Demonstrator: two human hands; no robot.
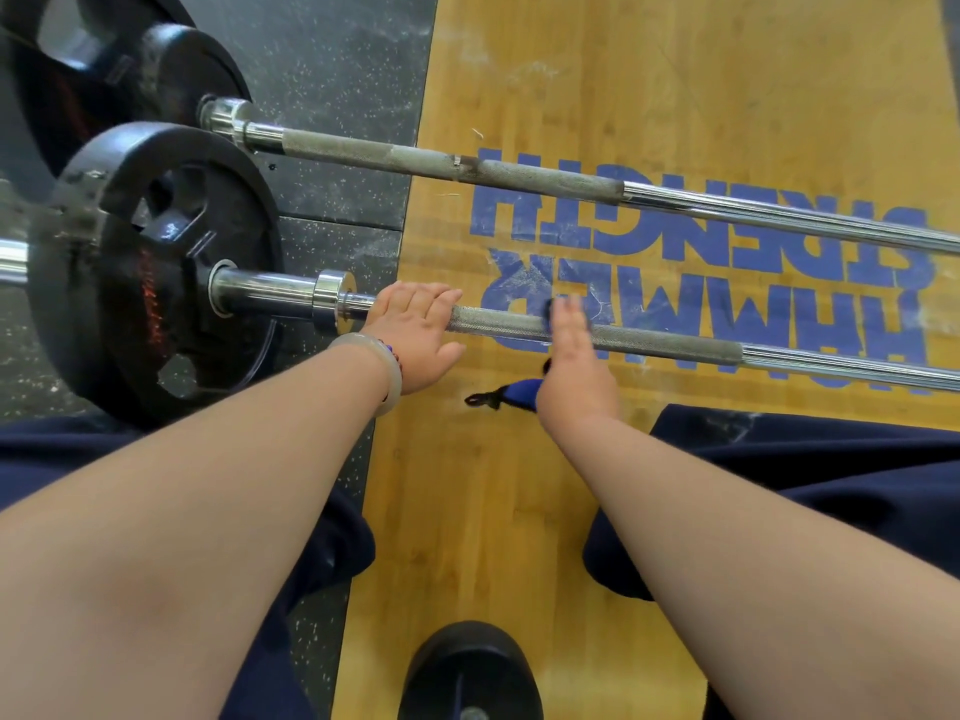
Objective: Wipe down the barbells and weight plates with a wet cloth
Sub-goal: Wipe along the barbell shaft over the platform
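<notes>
1. The near barbell (pixel 649 341) lies across the wooden platform (pixel 675 70). Its sleeve end reaches past the platform's left edge over the speckled rubber floor (pixel 337 70).
2. A black weight plate (pixel 156 272) sits on that sleeve, off the left edge. It carries red lettering too blurred to read.
3. The far barbell (pixel 519 174) lies roughly parallel, further in on the platform, with its own black plates (pixel 130 80) beyond the same edge.
4. Blue lettering on the platform reads "HAMMER STRENGTH", upside down from this view, with both bars crossing it.
5. The left hand (pixel 415 335), with a pale bangle (pixel 382 366) at the wrist, rests palm-down on the near bar just beside the collar, its fingers fairly straight.
6. The right hand (pixel 574 366) is blurred and lies over the bar's knurled part, fingers stretched out, pressing a blue-and-black cloth (pixel 519 394) that shows at wrist and fingertips. The thumb is hidden.
7. Dark blue trousers (pixel 779 459) flank the arms.
</notes>
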